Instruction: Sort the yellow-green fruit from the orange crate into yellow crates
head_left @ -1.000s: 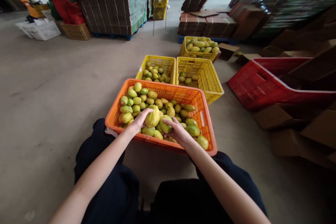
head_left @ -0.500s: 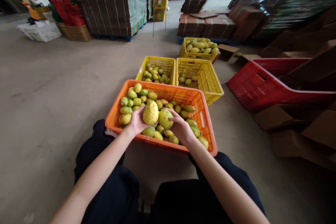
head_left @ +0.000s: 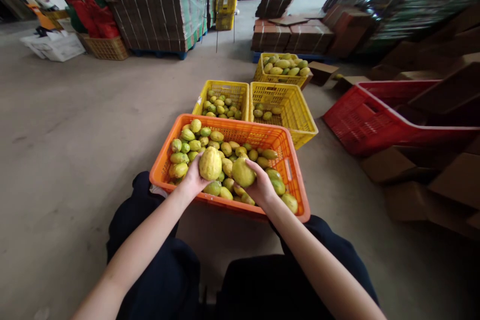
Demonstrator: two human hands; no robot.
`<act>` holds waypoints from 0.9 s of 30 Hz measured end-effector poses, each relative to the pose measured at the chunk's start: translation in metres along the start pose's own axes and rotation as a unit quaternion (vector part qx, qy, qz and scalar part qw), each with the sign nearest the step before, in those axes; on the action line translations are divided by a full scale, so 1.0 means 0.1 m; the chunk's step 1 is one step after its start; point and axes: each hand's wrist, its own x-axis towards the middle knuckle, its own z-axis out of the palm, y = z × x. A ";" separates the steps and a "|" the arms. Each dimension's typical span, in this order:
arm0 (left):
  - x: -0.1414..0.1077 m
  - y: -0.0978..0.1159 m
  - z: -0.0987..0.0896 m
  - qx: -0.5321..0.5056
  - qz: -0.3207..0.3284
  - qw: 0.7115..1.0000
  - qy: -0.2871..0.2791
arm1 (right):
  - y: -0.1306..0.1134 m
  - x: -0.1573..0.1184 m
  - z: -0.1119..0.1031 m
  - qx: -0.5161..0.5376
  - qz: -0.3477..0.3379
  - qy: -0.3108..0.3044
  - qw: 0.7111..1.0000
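Left hand [head_left: 194,179]: clamped on big bumpy yellow oval fruit [head_left: 210,163], raised over near fruit pile.
Right hand [head_left: 259,186]: wrapped around smoother yellow-green round fruit [head_left: 243,172], just beside the first.
Handling: cup each underneath; keep them from knocking.
Below grips: orange slatted plastic crate [head_left: 290,170].
Beyond grips: two yellow plastic crates [head_left: 288,110].

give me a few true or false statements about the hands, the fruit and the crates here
1. Each hand holds one yellow-green fruit. True: the left hand holds the left fruit, the right hand holds the right fruit.
2. The nearest crate is red. False: the orange crate is nearest; the red crate lies off to the right.
3. Both yellow crates behind it are heaped full. False: the right yellow crate holds only a few fruits.
4. Both fruits are held above the orange crate. True.
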 end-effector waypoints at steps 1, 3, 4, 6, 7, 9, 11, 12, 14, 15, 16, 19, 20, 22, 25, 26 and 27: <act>0.00 0.01 -0.01 -0.004 -0.002 1.000 -0.003 | 0.00 0.00 0.00 0.002 0.004 0.009 1.000; -0.01 0.02 -0.02 -0.015 -0.010 1.000 -0.024 | -0.01 0.00 0.00 0.001 0.015 0.028 0.999; -0.01 0.03 -0.02 -0.019 -0.011 0.999 -0.034 | -0.01 0.00 0.00 0.000 0.022 0.038 0.999; -0.02 0.03 -0.02 -0.020 -0.015 0.999 -0.043 | -0.01 0.03 -0.03 -0.004 0.037 0.049 0.998; -0.02 0.04 -0.02 -0.019 -0.017 0.999 -0.043 | -0.01 0.04 -0.04 -0.006 0.043 0.048 0.998; -0.02 0.04 -0.02 -0.013 -0.020 0.999 -0.046 | 0.00 0.07 -0.06 -0.008 0.054 0.039 0.998; -0.03 0.04 -0.02 -0.005 -0.022 0.997 -0.071 | 0.02 0.10 -0.08 -0.006 0.063 0.029 0.998; -0.04 0.05 -0.02 -0.001 -0.023 0.996 -0.085 | 0.02 0.10 -0.08 -0.005 0.064 0.024 0.998; -0.06 0.05 -0.01 0.008 -0.023 0.994 -0.107 | 0.03 0.10 -0.08 -0.007 0.061 0.015 0.998; -0.07 0.05 -0.01 0.013 -0.020 0.994 -0.111 | 0.03 0.09 -0.08 -0.009 0.058 0.010 0.998; -0.08 0.05 0.00 0.017 -0.016 0.994 -0.110 | 0.03 0.08 -0.07 -0.010 0.057 0.005 0.998; -0.09 0.02 0.01 0.043 -0.002 0.994 -0.098 | 0.01 0.03 -0.05 -0.009 0.042 -0.024 0.999; -0.09 0.01 0.02 0.060 0.004 0.993 -0.098 | 0.01 0.02 -0.05 -0.007 0.033 -0.039 0.999; -0.09 -0.01 0.01 0.110 0.026 0.987 -0.116 | 0.00 -0.01 -0.04 -0.002 0.020 -0.067 0.998; -0.10 -0.03 0.00 0.214 0.080 0.956 -0.187 | 0.00 -0.05 -0.02 0.000 0.013 -0.090 0.996; -0.11 -0.03 -0.01 0.245 0.098 0.941 -0.211 | 0.00 -0.06 -0.02 -0.007 0.009 -0.093 0.996; -0.13 -0.03 -0.01 0.274 0.111 0.927 -0.232 | 0.00 -0.07 -0.01 -0.019 0.004 -0.095 0.995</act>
